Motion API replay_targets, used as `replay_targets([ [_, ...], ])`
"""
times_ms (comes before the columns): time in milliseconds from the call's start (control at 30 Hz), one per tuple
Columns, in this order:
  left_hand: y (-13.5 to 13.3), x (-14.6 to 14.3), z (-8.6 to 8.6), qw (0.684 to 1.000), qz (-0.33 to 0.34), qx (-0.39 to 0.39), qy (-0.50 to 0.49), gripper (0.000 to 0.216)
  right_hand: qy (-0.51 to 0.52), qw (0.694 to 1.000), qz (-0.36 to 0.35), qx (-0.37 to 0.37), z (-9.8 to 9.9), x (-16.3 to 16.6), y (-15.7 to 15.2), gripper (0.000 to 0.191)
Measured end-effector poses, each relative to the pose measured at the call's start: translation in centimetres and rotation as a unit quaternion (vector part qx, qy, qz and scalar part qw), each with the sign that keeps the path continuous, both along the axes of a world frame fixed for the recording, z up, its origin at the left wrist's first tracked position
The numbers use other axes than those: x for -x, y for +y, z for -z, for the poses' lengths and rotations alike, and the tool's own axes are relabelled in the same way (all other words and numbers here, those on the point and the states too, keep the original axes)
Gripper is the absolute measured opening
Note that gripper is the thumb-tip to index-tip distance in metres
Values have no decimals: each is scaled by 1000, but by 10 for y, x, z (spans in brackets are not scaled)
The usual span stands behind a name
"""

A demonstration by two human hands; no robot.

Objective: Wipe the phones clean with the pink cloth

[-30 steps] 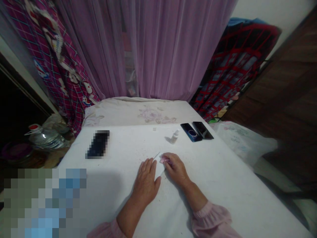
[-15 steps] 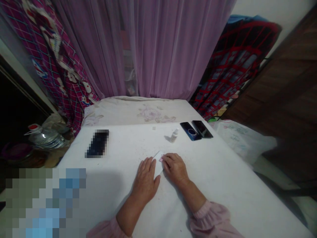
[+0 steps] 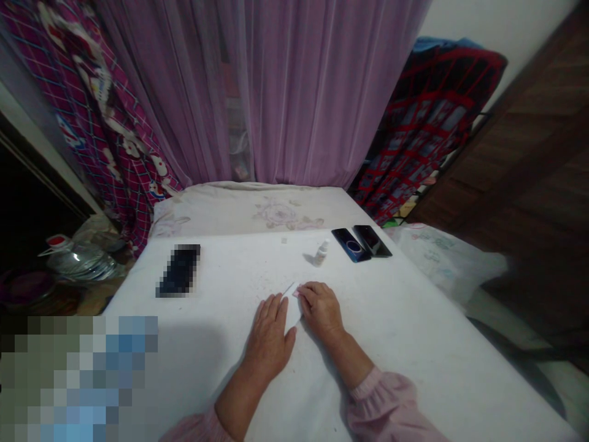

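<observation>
A small flat white piece [image 3: 292,314], like a card or folded paper, lies on the white-covered table between my hands. My left hand [image 3: 269,334] rests flat over its left side, fingers stretched out and thumb apart. On the right, the fingertips of my right hand [image 3: 324,312] are pinched on a small pink piece [image 3: 296,293] at the far end of the white one. What exactly the pink piece is cannot be made out. Beyond my right hand stands a small bottle [image 3: 321,253] with a pale cap.
Two dark phones [image 3: 351,245] lie side by side at the far right. A pixelated dark object [image 3: 178,271] is at the left. A tiny pale square [image 3: 284,240] lies near the table's far edge. Beside the table are a large water bottle [image 3: 78,261] and a plastic bag [image 3: 442,258].
My right hand has shifted slightly to the left along with the pink piece. The left hand stays flat in place. The whole view has moved a little.
</observation>
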State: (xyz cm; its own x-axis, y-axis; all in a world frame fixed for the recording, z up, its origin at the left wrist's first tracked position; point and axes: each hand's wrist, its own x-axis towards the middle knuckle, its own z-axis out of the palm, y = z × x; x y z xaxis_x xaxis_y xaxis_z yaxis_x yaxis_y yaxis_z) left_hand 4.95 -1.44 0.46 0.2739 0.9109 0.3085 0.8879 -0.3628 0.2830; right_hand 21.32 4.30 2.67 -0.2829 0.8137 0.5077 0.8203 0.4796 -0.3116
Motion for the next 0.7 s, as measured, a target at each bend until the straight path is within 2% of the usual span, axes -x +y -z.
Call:
replay_targets([
  [200, 5, 7, -7, 999, 31, 30, 4, 57, -3, 1000, -14, 2, -2, -3, -5, 23],
  [400, 11, 32, -16, 992, 101, 69, 14, 56, 8, 1000, -5, 1, 2, -5, 0, 24],
  [600, 8, 43, -24, 997, -5, 69, -28, 59, 26, 999, 29, 18, 3, -1, 1, 23],
  [700, 8, 42, -24, 997, -22, 51, -51, 53, 14, 999, 35, 39, -3, 12, -1, 19],
])
